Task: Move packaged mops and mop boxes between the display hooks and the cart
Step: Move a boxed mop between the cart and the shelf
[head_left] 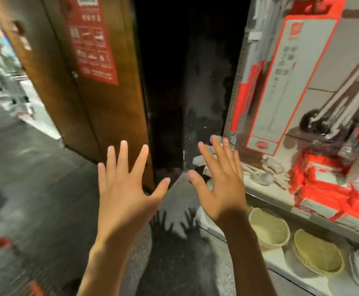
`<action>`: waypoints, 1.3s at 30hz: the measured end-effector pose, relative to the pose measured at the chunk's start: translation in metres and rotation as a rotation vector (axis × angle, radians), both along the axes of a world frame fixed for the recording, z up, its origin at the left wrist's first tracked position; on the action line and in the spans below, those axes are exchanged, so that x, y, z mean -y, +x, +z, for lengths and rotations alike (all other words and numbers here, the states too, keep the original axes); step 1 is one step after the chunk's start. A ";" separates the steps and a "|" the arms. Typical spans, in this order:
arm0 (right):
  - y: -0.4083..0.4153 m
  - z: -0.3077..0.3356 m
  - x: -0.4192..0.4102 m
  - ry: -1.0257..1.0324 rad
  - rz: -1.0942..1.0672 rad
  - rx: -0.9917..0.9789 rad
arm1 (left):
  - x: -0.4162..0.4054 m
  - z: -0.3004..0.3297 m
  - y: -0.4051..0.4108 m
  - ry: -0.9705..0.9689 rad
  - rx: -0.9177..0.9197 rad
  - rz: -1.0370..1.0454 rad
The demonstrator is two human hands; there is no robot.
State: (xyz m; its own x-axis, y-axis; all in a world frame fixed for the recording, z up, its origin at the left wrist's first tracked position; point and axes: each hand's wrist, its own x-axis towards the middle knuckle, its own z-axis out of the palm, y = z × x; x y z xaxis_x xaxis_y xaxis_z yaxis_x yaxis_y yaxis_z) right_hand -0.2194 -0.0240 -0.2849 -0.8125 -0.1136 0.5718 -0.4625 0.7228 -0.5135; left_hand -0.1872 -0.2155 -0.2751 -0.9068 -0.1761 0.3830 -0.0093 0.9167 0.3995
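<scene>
The tall brown cardboard box (84, 82) is the biggest thing in view and serves as the landmark; it stands tilted at upper left and carries a red printed label (93, 39) on its face. To the right of the box, past a dark gap, a display rack holds a white mop box with a red border (289, 82), hanging upright; more red and white packages (328, 189) are stacked on the shelf below it. Lower still, right of the box, woven baskets (270, 229) sit on a white shelf (281, 263). Both hands are raised with fingers spread wide and hold nothing. The left hand (125, 189) hovers just below the box's lower corner, its fingertips overlapping the cardboard edge. The right hand (219, 186) is beside it, nearer the rack. Their shadows fall on the grey floor (46, 199) beneath.
</scene>
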 end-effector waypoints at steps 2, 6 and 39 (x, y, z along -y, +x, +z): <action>0.009 -0.001 0.026 0.018 0.065 0.027 | 0.026 -0.006 0.021 0.024 0.020 0.056; 0.027 0.000 0.082 0.046 0.197 0.062 | 0.077 -0.012 0.061 0.058 0.007 0.185; 0.257 -0.050 0.587 0.165 1.053 0.102 | 0.461 -0.079 0.401 0.197 0.087 1.039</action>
State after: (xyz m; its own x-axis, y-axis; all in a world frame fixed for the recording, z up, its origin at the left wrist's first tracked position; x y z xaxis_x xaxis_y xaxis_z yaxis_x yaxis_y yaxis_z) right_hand 0.0375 -0.6108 -0.3346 -0.3035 -0.8553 0.4200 -0.8543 0.0490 -0.5174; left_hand 0.2133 -0.6761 -0.3541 -0.2981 -0.9325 0.2041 -0.7868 0.3611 0.5005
